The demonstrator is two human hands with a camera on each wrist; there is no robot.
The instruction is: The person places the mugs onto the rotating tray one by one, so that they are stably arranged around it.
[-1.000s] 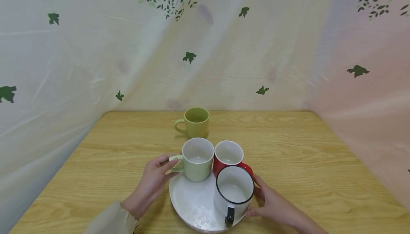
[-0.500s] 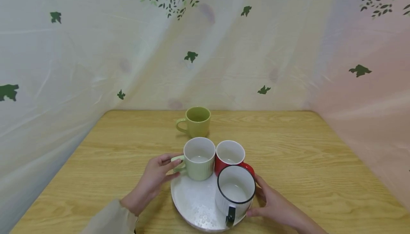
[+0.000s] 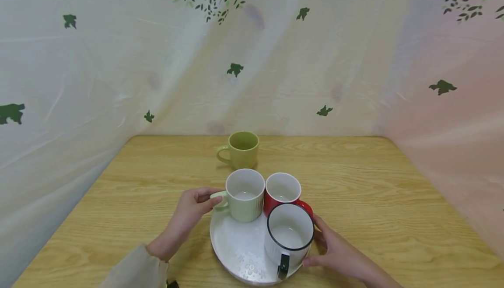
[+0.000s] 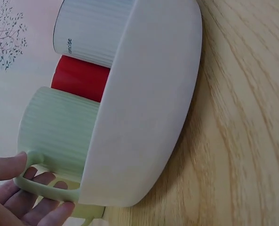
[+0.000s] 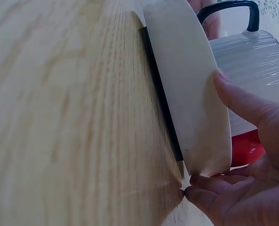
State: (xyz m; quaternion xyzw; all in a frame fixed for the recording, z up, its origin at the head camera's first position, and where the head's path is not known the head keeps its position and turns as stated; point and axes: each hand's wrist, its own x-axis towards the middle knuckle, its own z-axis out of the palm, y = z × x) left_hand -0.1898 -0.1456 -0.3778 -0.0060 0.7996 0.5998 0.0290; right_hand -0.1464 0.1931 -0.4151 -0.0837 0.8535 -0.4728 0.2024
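Note:
A round white tray (image 3: 240, 253) with a deep side wall bears three upright mugs. My left hand (image 3: 189, 211) holds the handle of the ribbed light green mug (image 3: 246, 207) at the tray's far left edge; in the left wrist view its thumb (image 4: 10, 165) lies on the handle's top with fingers curled beneath. Beside it stands a red mug (image 3: 271, 200), white inside. A larger white mug (image 3: 289, 231) with a black rim and black handle stands nearer. My right hand (image 3: 332, 253) grips the tray's right side, thumb (image 5: 233, 94) at the rim, fingers around the wall.
An olive-green mug (image 3: 243, 154) stands on the wooden table (image 3: 374, 183) behind the tray, handle to the left. A pale curtain (image 3: 275, 51) printed with leaves and branches hangs behind the table and along both sides.
The lower fingers of my left hand, which stuck out below the mug handle, have drawn in. The whole view shifted slightly at first. Mugs, tray and right hand stay put.

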